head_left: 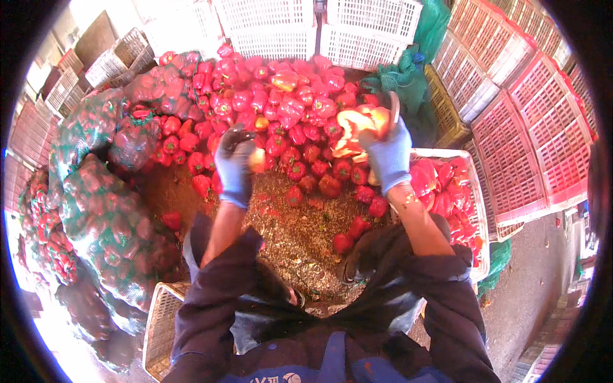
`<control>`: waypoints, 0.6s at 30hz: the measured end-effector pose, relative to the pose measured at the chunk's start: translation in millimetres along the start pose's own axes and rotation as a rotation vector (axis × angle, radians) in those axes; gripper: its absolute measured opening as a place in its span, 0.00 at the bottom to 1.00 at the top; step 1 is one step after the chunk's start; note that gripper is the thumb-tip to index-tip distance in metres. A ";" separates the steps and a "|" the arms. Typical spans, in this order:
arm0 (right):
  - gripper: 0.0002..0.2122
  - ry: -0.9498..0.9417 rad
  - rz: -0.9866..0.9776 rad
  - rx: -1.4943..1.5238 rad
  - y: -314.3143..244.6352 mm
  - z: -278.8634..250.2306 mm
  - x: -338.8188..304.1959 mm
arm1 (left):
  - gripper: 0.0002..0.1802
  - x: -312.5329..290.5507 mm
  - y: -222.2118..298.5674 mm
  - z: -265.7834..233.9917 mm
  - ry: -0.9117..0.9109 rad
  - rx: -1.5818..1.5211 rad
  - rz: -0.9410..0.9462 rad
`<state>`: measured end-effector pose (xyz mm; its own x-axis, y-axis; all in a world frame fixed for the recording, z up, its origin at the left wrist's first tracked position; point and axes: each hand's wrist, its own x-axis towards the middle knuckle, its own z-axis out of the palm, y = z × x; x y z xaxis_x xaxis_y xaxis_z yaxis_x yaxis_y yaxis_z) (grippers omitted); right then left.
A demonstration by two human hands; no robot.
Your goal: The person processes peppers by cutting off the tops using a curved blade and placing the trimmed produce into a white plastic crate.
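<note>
My left hand (235,167), in a blue glove with dark fingertips, is closed around a small pale piece (257,161), perhaps a pepper core; its kind is not clear. To the right, my right hand (391,153), also gloved, grips a cut-open bell pepper (353,133) whose pale orange inside shows. A grey curved shape stands up along that hand; I cannot tell whether it is a finger or a blade. Beyond both hands lies a large heap of red bell peppers (290,108). Beside my right forearm, a white crate (480,217) holds red pepper pieces (440,191).
Green mesh sacks full of peppers (105,217) line the left side. White crates (268,29) stand behind the heap, and stacked red-tinted crates (511,147) rise at the right. Seeds and scraps cover the floor (287,236) between my legs. Another crate (159,325) sits at lower left.
</note>
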<state>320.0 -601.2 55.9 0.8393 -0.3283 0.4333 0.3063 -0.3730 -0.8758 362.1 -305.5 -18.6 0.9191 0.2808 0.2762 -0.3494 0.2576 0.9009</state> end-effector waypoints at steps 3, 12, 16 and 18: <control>0.38 -0.008 0.011 0.009 19.1 -23.8 7.0 | 0.20 -0.9 19.4 -21.1 -0.070 -0.295 -0.188; 0.29 0.135 -0.257 -0.862 45.7 -204.2 19.5 | 0.20 -5.4 48.6 -22.5 -0.373 -0.956 -0.565; 0.25 0.143 0.102 -1.405 60.9 -329.3 -36.3 | 0.31 -12.1 58.4 -6.9 -0.245 -0.937 -0.520; 0.27 0.064 0.134 -1.392 98.3 -369.4 -78.8 | 0.34 -9.4 56.0 -10.7 -0.188 -0.906 -0.450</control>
<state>118.0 -932.6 14.2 0.7931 -0.4542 0.4059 -0.4968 -0.8679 -0.0004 331.9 -283.9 25.7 0.9851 -0.1438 0.0938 0.1004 0.9257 0.3647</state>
